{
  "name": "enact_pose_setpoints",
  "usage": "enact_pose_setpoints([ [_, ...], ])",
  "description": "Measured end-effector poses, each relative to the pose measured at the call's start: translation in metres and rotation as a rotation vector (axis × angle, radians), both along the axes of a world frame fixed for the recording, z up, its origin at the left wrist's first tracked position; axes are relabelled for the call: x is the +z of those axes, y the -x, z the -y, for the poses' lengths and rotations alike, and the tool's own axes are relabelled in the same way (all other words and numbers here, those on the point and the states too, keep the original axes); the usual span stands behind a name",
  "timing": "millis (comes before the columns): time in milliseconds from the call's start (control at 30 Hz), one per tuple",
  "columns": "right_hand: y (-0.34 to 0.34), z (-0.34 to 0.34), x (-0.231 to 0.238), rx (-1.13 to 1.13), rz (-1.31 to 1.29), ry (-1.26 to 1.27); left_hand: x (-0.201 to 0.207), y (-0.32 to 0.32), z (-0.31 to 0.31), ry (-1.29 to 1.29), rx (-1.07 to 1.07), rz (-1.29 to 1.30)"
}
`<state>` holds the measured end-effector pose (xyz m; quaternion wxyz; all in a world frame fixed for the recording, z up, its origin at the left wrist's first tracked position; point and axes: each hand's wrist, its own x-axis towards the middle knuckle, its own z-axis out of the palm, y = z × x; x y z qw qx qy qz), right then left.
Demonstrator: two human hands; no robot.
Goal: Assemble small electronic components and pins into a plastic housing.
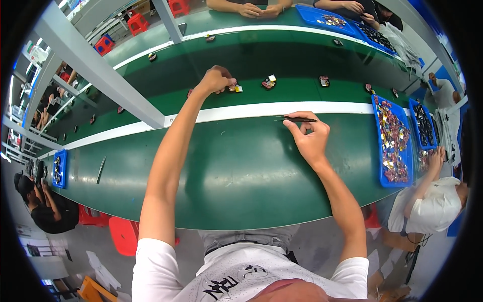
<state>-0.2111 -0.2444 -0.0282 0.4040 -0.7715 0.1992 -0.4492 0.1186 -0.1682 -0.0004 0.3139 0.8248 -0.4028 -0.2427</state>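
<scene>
My left hand (216, 80) reaches over the rail onto the green belt. Its fingers are closed at a small dark part with a yellow-and-white patch (236, 88), and the fingertips partly cover it. Black tweezers (302, 120) are pinched in my right hand (311, 138), above the near worktop, with their tips pointing left. Similar small parts lie spaced along the belt: one (269, 82) right of my left hand and another (324, 81) farther right.
A white rail (251, 109) separates the belt from the green worktop (241, 176). Blue trays of small parts (381, 171) stand at the right, a smaller blue tray (56, 176) at the left. A grey post (108, 70) rises left of my arm. Other people sit around.
</scene>
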Motion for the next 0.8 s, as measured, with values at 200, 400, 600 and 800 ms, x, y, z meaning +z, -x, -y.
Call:
enact_pose_setpoints([
  [200, 0.002, 0.0, 0.001, 0.053, 0.011, -0.038, -0.002, 0.036, -0.029, 0.151, 0.107, -0.238],
  [400, 0.007, 0.004, 0.015, 0.113, 0.016, -0.445, -0.017, 0.114, -0.058, 0.439, 0.081, -0.48],
  [600, 0.005, 0.0, 0.009, 0.169, 0.026, -0.45, -0.022, 0.166, -0.063, 0.497, 0.1, -0.484],
  [800, 0.005, -0.012, 0.004, 0.177, -0.064, -0.332, -0.022, 0.178, -0.068, 0.527, 0.069, -0.383],
])
